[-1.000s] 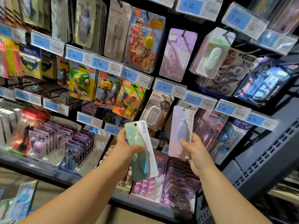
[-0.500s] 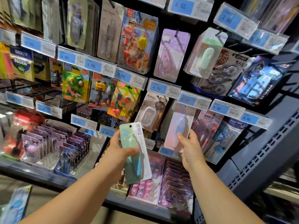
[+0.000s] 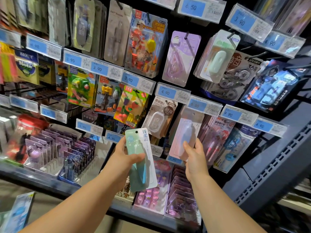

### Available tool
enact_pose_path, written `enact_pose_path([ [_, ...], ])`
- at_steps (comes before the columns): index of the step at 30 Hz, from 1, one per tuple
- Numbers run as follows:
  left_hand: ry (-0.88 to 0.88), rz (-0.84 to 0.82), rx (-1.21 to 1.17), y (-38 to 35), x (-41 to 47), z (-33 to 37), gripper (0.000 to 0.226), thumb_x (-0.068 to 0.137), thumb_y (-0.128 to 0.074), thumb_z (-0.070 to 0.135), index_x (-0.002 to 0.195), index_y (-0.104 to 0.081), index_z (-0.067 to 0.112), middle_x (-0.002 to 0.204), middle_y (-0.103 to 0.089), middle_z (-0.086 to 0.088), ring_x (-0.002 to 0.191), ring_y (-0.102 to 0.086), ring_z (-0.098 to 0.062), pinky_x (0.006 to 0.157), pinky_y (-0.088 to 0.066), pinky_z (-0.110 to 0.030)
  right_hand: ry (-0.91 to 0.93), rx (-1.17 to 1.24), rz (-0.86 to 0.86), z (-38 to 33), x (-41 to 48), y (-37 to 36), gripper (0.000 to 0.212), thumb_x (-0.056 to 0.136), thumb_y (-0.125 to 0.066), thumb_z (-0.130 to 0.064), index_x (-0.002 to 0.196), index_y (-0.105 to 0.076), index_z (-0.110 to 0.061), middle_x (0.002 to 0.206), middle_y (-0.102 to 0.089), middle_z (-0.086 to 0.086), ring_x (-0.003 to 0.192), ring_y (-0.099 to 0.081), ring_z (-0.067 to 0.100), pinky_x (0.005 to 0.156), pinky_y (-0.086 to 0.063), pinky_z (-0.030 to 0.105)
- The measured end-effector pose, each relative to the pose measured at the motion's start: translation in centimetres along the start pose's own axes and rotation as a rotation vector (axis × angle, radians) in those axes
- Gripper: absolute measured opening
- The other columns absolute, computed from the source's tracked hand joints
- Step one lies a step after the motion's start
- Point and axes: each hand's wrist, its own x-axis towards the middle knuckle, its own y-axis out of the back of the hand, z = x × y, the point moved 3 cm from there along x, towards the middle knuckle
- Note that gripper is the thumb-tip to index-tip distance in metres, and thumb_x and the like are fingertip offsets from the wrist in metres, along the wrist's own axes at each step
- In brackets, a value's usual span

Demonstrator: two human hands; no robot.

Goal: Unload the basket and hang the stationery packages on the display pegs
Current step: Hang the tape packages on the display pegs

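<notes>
My left hand [image 3: 125,158] grips a green-and-blue correction tape package [image 3: 140,158] upright in front of the display, thumb across its blister. My right hand [image 3: 195,158] holds the bottom of a pale pink-and-blue package [image 3: 186,132]. The top of that package sits under the 6.50 price tag [image 3: 204,105]. I cannot tell whether it hangs on the peg there, because the tag hides the peg. The basket is out of sight.
Pegs all around carry eraser sets [image 3: 131,106], correction tapes [image 3: 217,59] and price tags. Below, a shelf [image 3: 50,180] holds boxes of purple packages [image 3: 67,148]. A dark grey shelving frame [image 3: 277,165] stands at the right. More packages [image 3: 18,214] show at bottom left.
My right hand has pushed the pink-and-blue package up and back, so its top now lies under the 6.50 tag. My left hand keeps its package roughly in place.
</notes>
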Motion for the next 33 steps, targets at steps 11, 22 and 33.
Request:
enact_pose_path([
  [11, 0.006, -0.003, -0.010, -0.1, -0.1, 0.2, 0.067, 0.085, -0.066, -0.007, 0.130, -0.046, 0.038, 0.118, -0.065, -0.005, 0.107, -0.064, -0.032, 0.078, -0.055, -0.045, 0.041, 0.041, 0.022, 0.0, 0.4, -0.3, 0.035, 0.098, -0.052, -0.007, 0.121, -0.056, -0.033, 0.111, -0.068, -0.011, 0.105, -0.064, 0.011, 0.095, -0.049, 0.036],
  [22, 0.003, -0.001, 0.024, 0.1, -0.6, 0.5, 0.062, 0.086, -0.065, -0.008, 0.111, -0.051, 0.047, 0.117, -0.066, -0.005, 0.103, -0.066, -0.033, 0.073, -0.057, -0.044, 0.013, 0.029, 0.027, 0.5, 0.8, 0.1, 0.035, 0.099, -0.051, -0.008, 0.124, -0.057, -0.032, 0.113, -0.070, -0.009, 0.104, -0.066, 0.014, 0.092, -0.052, 0.037],
  [33, -0.009, -0.013, 0.046, -0.2, -0.7, 0.5, 0.058, 0.087, -0.064, -0.008, 0.107, -0.053, 0.045, 0.116, -0.066, -0.005, 0.103, -0.066, -0.033, 0.074, -0.055, -0.043, -0.021, -0.030, 0.145, 0.1, 1.7, -0.1, 0.051, 0.096, -0.061, -0.022, 0.143, -0.044, -0.016, 0.135, -0.057, -0.002, 0.116, -0.057, 0.017, 0.101, -0.045, 0.036],
])
